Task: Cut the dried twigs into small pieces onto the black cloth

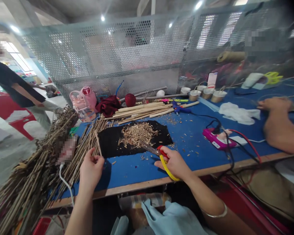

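My left hand pinches the lower end of a thin, short stick, which stands nearly upright over the left edge of a black cloth. In my right hand is a pair of scissors with red and yellow handles. Their blades point left, toward a heap of small wood chips on the cloth. The blades' tips overlap the heap's near edge in view. Scattered chips also lie on the blue table top.
Long thin sticks are piled at the left, and peeled sticks lie behind the cloth. A blue glue gun and a pink power strip with cables are to the right. Another person's arm rests at the far right.
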